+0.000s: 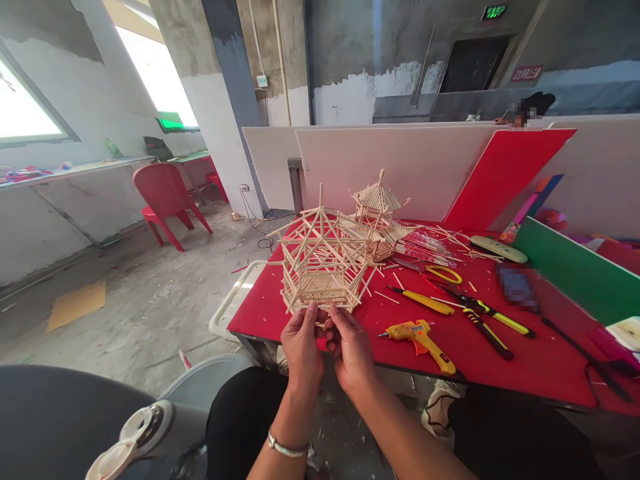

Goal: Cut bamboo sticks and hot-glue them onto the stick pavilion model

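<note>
A pavilion model made of thin wooden sticks (320, 263) stands at the near left edge of the red table (500, 360). My left hand (301, 347) and my right hand (353, 350) meet at its front base, fingers pinched together on a small piece by the lowest sticks. A bit of red shows between the two hands; I cannot make out what it is. Behind the model stands a second, finished stick pavilion (377, 213).
A yellow glue gun (423, 337), yellow utility knife (425, 301), pliers (487, 320), scissors (443, 273) and loose sticks (425, 250) lie right of the models. White, red (505, 170) and green (575, 267) boards lean behind. A red chair (167, 197) stands on the floor at left.
</note>
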`<state>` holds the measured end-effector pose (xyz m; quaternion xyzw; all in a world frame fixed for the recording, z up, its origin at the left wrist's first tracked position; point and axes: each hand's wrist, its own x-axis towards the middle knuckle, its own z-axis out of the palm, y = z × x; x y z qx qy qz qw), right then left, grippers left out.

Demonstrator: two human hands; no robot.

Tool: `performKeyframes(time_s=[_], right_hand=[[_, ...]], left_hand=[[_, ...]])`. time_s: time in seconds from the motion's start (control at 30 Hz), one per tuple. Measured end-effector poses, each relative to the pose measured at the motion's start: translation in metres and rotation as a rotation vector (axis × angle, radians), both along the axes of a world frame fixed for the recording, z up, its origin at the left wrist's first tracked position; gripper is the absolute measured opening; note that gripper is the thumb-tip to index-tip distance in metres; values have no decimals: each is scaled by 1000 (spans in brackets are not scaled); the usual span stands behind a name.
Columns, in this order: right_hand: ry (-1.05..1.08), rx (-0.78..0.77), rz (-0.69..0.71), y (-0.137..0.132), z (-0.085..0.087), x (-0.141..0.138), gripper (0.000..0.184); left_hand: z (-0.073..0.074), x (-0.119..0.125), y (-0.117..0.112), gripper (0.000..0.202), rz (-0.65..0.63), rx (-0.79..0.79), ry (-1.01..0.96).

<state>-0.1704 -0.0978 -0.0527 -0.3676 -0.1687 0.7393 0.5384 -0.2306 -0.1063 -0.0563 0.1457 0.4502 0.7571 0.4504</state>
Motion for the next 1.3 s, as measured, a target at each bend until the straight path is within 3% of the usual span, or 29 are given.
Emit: performKeyframes(time_s=[1.3], right_hand=[[8, 40, 12, 1, -5, 0, 38]], left_hand=[[-6, -1, 1, 33, -21, 14, -2]])
